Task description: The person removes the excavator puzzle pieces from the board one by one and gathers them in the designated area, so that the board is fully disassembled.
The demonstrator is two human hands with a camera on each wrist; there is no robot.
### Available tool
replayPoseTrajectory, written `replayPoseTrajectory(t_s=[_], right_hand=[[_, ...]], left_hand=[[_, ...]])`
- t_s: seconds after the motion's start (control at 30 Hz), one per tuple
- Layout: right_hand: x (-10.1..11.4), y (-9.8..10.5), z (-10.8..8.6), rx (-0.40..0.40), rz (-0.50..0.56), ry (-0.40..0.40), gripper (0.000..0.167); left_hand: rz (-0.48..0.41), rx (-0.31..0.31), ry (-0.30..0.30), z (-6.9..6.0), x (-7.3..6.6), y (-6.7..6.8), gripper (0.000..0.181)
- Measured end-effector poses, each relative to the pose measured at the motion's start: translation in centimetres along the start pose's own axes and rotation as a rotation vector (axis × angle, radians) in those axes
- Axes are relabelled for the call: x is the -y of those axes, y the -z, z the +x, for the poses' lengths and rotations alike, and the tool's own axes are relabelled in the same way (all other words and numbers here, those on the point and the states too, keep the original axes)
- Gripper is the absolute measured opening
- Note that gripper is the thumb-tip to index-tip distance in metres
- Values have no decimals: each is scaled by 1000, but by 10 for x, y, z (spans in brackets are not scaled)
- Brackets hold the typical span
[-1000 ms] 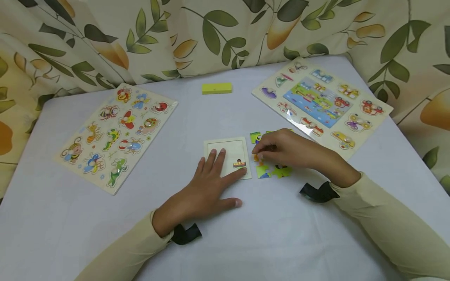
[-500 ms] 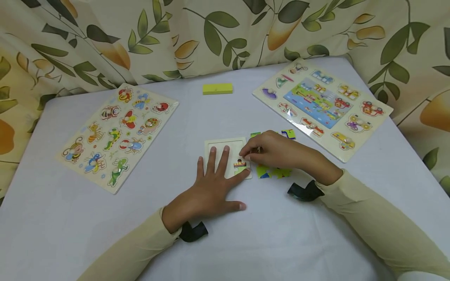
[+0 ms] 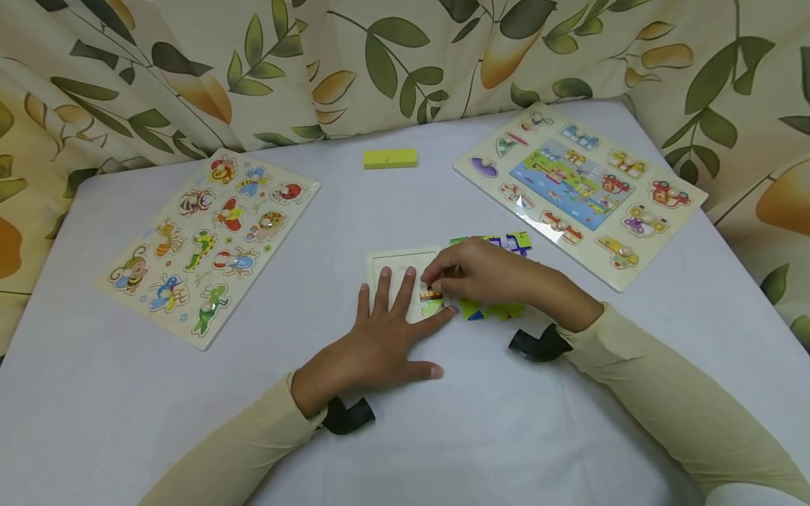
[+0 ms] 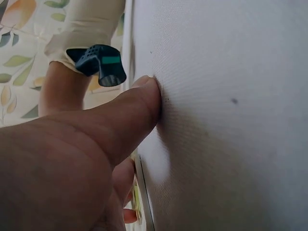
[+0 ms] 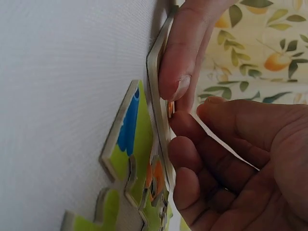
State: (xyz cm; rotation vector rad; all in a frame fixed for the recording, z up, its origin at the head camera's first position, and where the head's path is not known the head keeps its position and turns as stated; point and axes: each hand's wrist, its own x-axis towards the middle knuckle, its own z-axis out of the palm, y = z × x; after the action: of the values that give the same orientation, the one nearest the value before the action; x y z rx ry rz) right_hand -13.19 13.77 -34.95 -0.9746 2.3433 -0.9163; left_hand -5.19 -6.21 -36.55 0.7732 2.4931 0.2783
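A small square puzzle tray [image 3: 395, 258] lies mid-table, with a green and orange puzzle piece [image 3: 432, 301] in its lower right corner. My left hand [image 3: 386, 351] is spread over the tray's lower part, its fingers straight. The left thumb [image 4: 139, 106] touches the cloth in the left wrist view. My right hand [image 3: 477, 274] has its fingertips drawn together at the tray's right side, just above that corner piece. It seems to pinch a puzzle piece, mostly hidden by the fingers; a sliver of orange [image 5: 170, 109] shows by the fingertips in the right wrist view.
Loose green puzzle pieces [image 3: 519, 242] lie to the tray's right, partly under the right hand. An insect peg board [image 3: 215, 246] is at the left and a vehicle peg board [image 3: 576, 183] at the right. A yellow-green block [image 3: 390, 159] sits at the back.
My right hand has moved left from the loose pieces to the tray's right side. My left hand has shifted slightly right, fingers more spread, with its index finger nearer the tray's lower right corner.
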Motion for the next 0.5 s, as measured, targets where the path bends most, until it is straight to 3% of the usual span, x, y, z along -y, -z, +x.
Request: replayPoseTrajectory(t_s=[0.5], right_hand=[[-1, -3, 2, -10, 20, 20, 17]], left_hand=[[36, 11, -2, 0, 0, -1, 75]])
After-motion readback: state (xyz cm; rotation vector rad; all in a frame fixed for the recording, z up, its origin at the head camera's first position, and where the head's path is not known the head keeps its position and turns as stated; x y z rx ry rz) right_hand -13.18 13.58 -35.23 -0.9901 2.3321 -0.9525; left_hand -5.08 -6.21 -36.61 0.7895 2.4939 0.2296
